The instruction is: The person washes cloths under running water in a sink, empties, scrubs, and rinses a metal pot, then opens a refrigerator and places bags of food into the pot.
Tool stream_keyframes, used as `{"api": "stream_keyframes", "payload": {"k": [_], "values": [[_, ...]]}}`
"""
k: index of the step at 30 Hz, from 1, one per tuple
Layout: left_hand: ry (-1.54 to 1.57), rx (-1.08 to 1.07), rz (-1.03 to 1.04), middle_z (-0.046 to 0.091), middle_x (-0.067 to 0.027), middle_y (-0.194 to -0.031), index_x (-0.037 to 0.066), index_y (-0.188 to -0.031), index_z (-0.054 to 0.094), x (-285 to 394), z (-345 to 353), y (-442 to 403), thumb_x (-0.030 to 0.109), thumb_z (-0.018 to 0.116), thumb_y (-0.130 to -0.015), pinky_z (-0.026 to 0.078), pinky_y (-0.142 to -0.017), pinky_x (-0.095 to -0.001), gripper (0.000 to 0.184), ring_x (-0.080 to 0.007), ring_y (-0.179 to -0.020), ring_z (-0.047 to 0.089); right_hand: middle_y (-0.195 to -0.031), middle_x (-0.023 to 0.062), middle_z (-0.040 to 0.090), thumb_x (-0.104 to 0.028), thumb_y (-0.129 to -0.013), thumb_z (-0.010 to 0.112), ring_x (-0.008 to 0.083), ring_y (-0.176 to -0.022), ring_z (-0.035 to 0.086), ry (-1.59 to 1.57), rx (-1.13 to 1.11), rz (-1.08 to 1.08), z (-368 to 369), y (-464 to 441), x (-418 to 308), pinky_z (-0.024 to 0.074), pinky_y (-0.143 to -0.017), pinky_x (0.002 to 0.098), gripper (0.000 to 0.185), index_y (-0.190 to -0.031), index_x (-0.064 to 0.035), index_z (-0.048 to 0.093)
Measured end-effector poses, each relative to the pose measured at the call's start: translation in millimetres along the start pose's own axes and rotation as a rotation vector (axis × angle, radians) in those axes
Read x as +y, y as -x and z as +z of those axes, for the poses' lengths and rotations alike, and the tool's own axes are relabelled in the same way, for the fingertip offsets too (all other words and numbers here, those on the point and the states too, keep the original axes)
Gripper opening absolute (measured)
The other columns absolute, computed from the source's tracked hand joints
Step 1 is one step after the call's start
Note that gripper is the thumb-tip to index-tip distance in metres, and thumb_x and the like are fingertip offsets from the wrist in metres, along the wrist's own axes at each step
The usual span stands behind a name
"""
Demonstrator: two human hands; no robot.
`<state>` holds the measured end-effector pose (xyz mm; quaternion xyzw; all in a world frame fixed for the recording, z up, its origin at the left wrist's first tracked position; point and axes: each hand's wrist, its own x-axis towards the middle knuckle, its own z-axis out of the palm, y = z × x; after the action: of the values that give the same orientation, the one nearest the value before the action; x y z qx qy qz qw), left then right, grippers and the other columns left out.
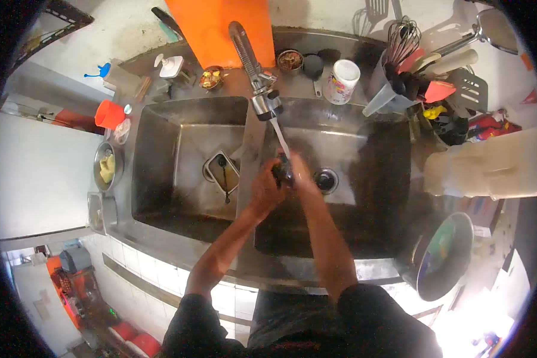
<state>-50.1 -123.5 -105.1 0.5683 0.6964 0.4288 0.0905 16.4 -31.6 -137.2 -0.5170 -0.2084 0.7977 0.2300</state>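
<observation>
A dark object [284, 173] is grasped between the left hand [268, 186] and the right hand [302, 169], the grip of both being closed about it. Neither hand is nearer, and its long axis cannot be made out. It is held below the faucet [267, 106], in running water [280, 135], over the right basin [367, 161], left of the drain [326, 181]. Behind, on the tabletop [120, 206], a tub [342, 83] is colourfully printed; no words can be read.

The black shirt [379, 328] is short-sleeved (a faint reddish marking [297, 345] crosses its front).
</observation>
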Motion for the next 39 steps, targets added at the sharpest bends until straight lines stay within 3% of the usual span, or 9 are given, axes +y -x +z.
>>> {"api": "stream_keyframes", "payload": {"k": [6,13,19,21,22,24,28,30,39], "values": [[0.686,-0.187,-0.442,0.047,-0.0084,-0.121,0.002,-0.130,0.038,11.7,-27.7,-36.3,0.025,0.059,-0.086,0.038,-0.096,-0.0367,0.054,-0.0200,-0.113,0.047,-0.066,-0.0013,0.055,-0.042,-0.091,0.047,0.0096,-0.053,0.047,0.248,-0.166,-0.176,-2.9,0.1,-44.5,0.0379,-0.047,0.0269,0.038,-0.090,-0.0079,0.063],[1.465,-0.732,-0.719,0.055,-0.0060,-0.099,0.001,-0.119,0.047,17.4,-54.0,-79.9,0.034,0.056,-0.091,0.041,-0.087,-0.0286,0.045,-0.0186,-0.092,0.053,-0.068,0.0064,0.059,-0.054,-0.087,0.053,0.0145,-0.062,0.052,0.547,-0.106,-0.451,-24.7,36.9,-92.2,0.0432,-0.058,0.0314,0.058,-0.078,0.0022,0.062],[1.376,-1.110,-0.596,0.060,-0.0061,-0.096,0.005,-0.111,0.052,-3.9,-34.6,-92.4,0.033,0.063,-0.086,0.046,-0.078,-0.0338,0.039,-0.0176,-0.085,0.056,-0.058,0.0043,0.056,-0.051,-0.090,0.051,0.0137,-0.058,0.051,0.746,-0.127,-0.591,-8.3,58.9,-108.8,0.0408,-0.057,0.0310,0.056,-0.068,0.0005,0.060],[0.382,-1.162,-0.663,0.062,-0.0096,-0.090,0.008,-0.107,0.052,8.7,-34.8,-100.2,0.023,0.066,-0.082,0.048,-0.070,-0.0354,0.033,-0.0226,-0.079,0.060,-0.059,0.0043,0.057,-0.050,-0.090,0.051,0.0148,-0.056,0.052,0.789,-0.073,-0.606,-6.4,58.0,-108.3,0.0409,-0.056,0.0318,0.056,-0.065,-0.0002,0.059],[0.384,-1.164,-0.660,0.062,-0.0096,-0.090,0.008,-0.107,0.052,2.5,-30.3,-103.4,0.023,0.066,-0.082,0.048,-0.070,-0.0354,0.033,-0.0226,-0.079,0.060,-0.059,0.0043,0.057,-0.050,-0.090,0.051,0.0148,-0.056,0.052,0.790,-0.069,-0.607,-7.2,56.0,-106.0,0.0409,-0.056,0.0318,0.056,-0.065,-0.0002,0.059],[0.202,-0.550,0.306,0.063,-0.0141,-0.082,0.008,-0.104,0.052,-12.3,-20.6,-107.7,0.012,0.061,-0.078,0.048,-0.064,-0.0387,0.028,-0.0302,-0.075,0.061,-0.058,0.0014,0.055,-0.048,-0.089,0.052,0.0159,-0.052,0.049,0.637,-0.122,-0.494,-11.4,50.6,-93.4,0.0407,-0.054,0.0331,0.049,-0.071,-0.0037,0.060],[-0.267,-0.545,0.164,0.062,-0.0157,-0.079,0.005,-0.100,0.053,12.7,-27.7,-111.2,0.009,0.057,-0.075,0.047,-0.062,-0.0427,0.026,-0.0364,-0.074,0.060,-0.051,-0.0046,0.042,-0.047,-0.090,0.048,0.0114,-0.042,0.040,-0.309,-0.235,0.037,-11.8,42.8,-58.0,0.0323,-0.039,0.0258,0.035,-0.084,-0.0134,0.056],[-0.101,-0.217,0.521,0.061,-0.0136,-0.077,0.005,-0.100,0.055,-1.3,-17.9,-107.6,0.009,0.054,-0.078,0.047,-0.061,-0.0448,0.022,-0.0367,-0.073,0.060,-0.050,-0.0046,0.042,-0.043,-0.091,0.045,0.0117,-0.038,0.035,-0.536,-0.402,0.178,-7.2,60.3,-55.2,0.0307,-0.040,0.0264,0.032,-0.080,-0.0146,0.055],[0.061,-0.451,0.130,0.056,-0.0171,-0.112,0.002,-0.111,0.052,1.0,-19.5,-74.2,0.020,0.055,-0.086,0.043,-0.085,-0.0407,0.030,-0.0342,-0.102,0.055,-0.049,-0.0036,0.041,-0.038,-0.090,0.044,0.0115,-0.033,0.028,-0.472,-0.459,0.248,-32.2,19.1,-54.4,0.0216,-0.036,0.0249,0.030,-0.077,-0.0128,0.055]]}}
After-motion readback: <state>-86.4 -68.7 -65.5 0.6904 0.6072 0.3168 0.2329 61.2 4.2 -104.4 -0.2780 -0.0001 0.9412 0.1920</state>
